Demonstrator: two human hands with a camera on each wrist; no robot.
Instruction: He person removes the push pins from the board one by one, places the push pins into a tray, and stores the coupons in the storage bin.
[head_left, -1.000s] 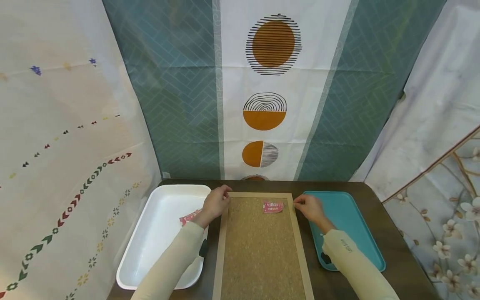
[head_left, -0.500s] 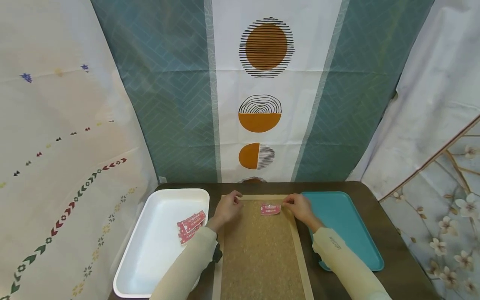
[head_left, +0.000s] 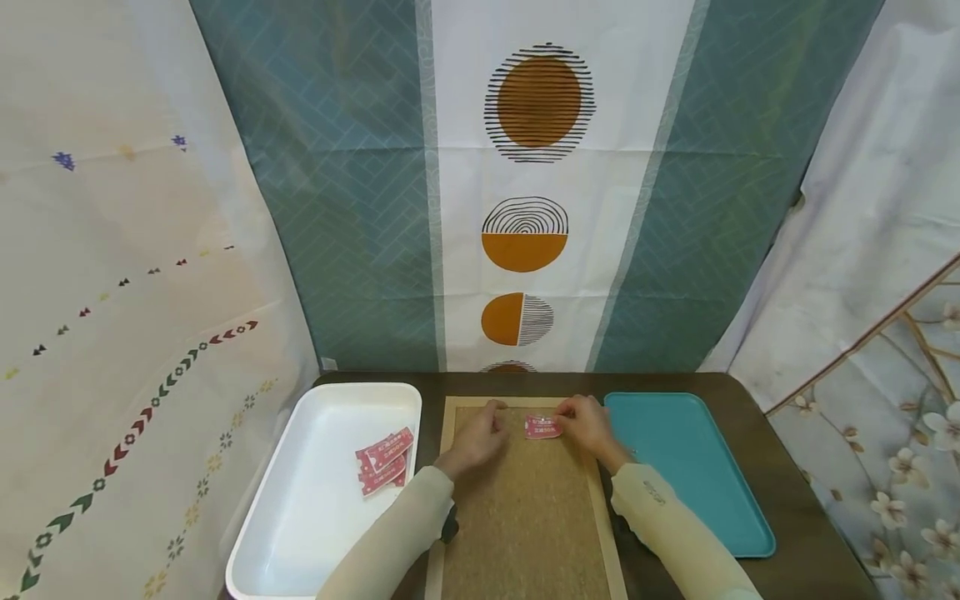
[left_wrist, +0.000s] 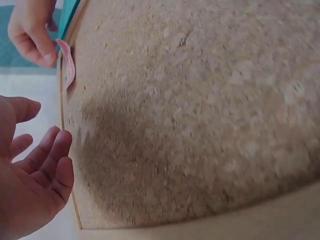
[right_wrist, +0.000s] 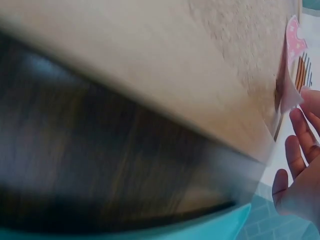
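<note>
A small pink packet (head_left: 542, 427) lies at the far end of a cork board (head_left: 525, 508) with a pale wooden frame. My right hand (head_left: 576, 419) is at the packet's right end and pinches its edge; in the left wrist view the packet (left_wrist: 68, 67) stands lifted under those fingertips (left_wrist: 46, 56). In the right wrist view the packet (right_wrist: 294, 46) is raised off the cork beside my right hand (right_wrist: 300, 125). My left hand (head_left: 489, 421) hovers over the cork just left of the packet, fingers relaxed and holding nothing; its palm (left_wrist: 30, 185) shows bare.
A white tray (head_left: 300, 517) on the left holds several red packets (head_left: 384, 459). A teal tray (head_left: 690, 475) lies right of the board. All sit on a dark wooden table (head_left: 795, 500) backed by patterned curtains.
Both hands have moved inward from the board's frame toward the pink packet. The right hand has reached the packet and taken its edge; the left hand has come over the cork.
</note>
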